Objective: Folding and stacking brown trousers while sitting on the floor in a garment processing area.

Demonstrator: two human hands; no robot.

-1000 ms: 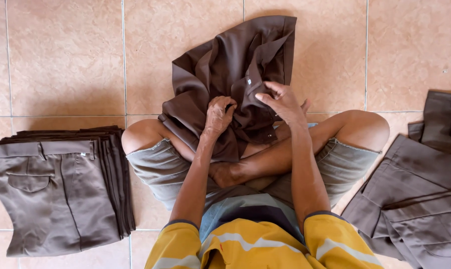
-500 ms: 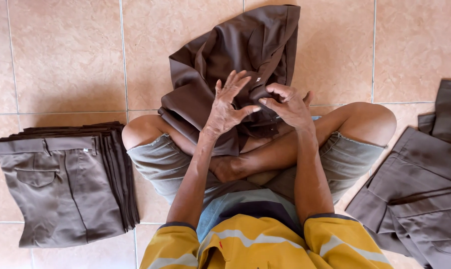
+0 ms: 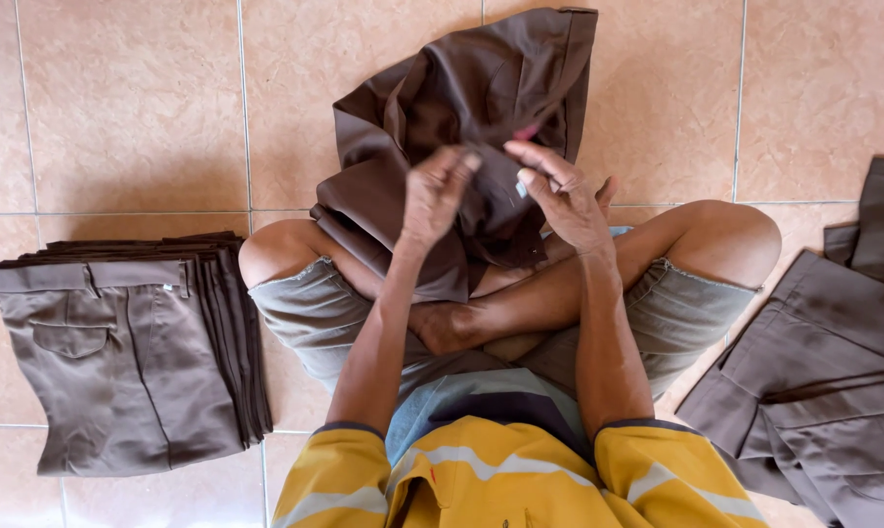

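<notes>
With the dark brown garment point(image 3: 461, 117) bunched over your crossed legs, keep your left hand point(image 3: 432, 196) and right hand point(image 3: 564, 200) pinching its fabric, working steadily between the folded stack point(image 3: 119, 362) and the loose pile point(image 3: 823, 381).

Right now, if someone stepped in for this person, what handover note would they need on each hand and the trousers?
Left hand: raised over the lap, fingertips pinching the dark brown trousers; grip closed on the fabric.
Right hand: beside it, fingers on the same spot of fabric near a small pink mark; grip looks closed, thumb hidden.
The trousers lie crumpled over the crossed legs and onto the tiled floor.
Done, by the look of it: a neat folded stack on the person's left.
Left: a loose pile of similar trousers on the right, unfolded.
</notes>
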